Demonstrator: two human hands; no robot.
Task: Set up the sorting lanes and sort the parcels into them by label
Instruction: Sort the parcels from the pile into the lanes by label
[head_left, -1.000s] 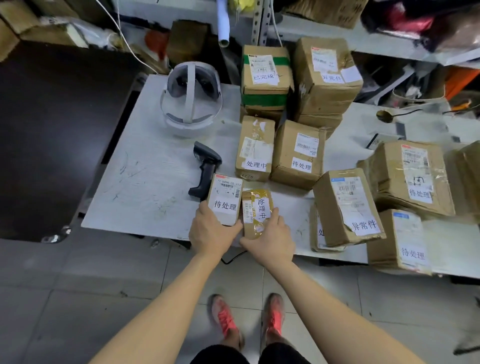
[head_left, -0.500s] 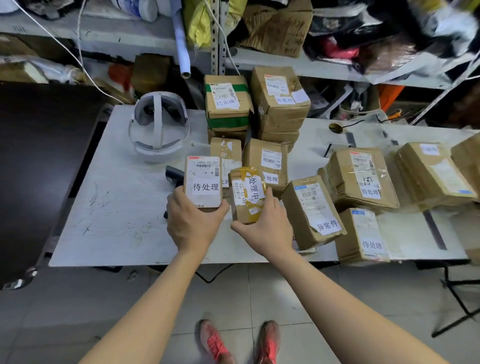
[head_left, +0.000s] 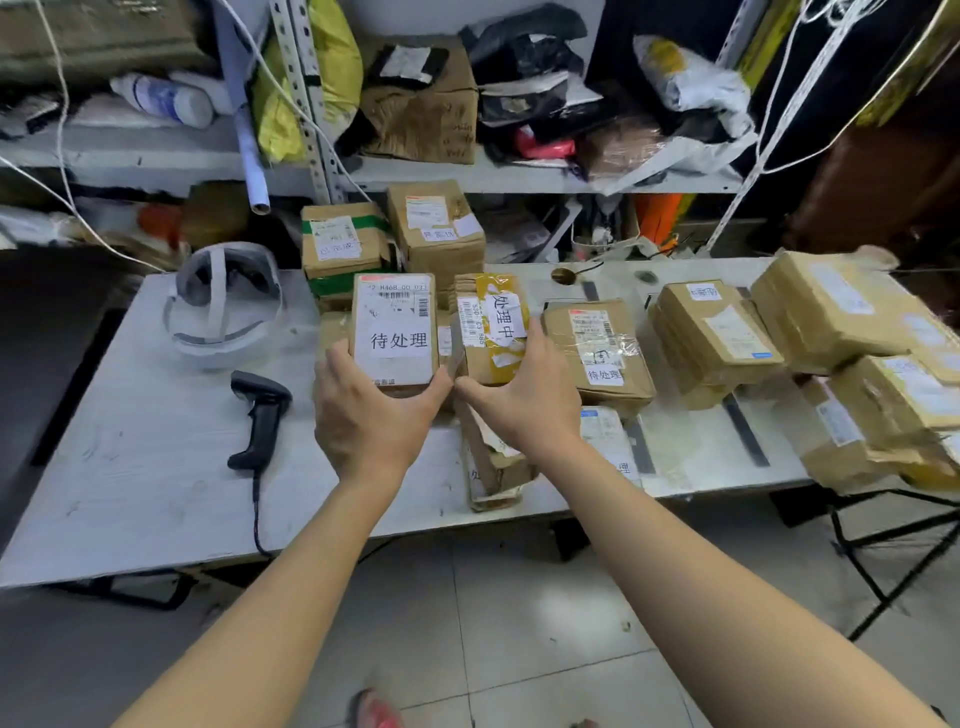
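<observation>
My left hand (head_left: 366, 418) grips a small parcel (head_left: 396, 327) with a large white label reading 待处理, held upright above the white table (head_left: 130, 467). My right hand (head_left: 524, 402) grips a second small parcel (head_left: 491, 327) wrapped in yellow tape, with a slip reading 处理中. The two parcels are side by side, almost touching. Behind them stand a green-taped box (head_left: 340, 244) and a taller brown box (head_left: 434, 228). More labelled parcels lie to the right, one (head_left: 600, 353) reading 待处理.
A black barcode scanner (head_left: 262, 415) with its cable lies left of my hands. A white headset (head_left: 223, 306) sits at the table's back left. Stacked parcels (head_left: 841, 312) crowd the right end. Cluttered metal shelves (head_left: 467, 176) rise behind the table.
Both hands have lifted their parcels off the table's front edge and raised them up and forward. The camera has tilted up, which uncovers the scanner and more of the shelves.
</observation>
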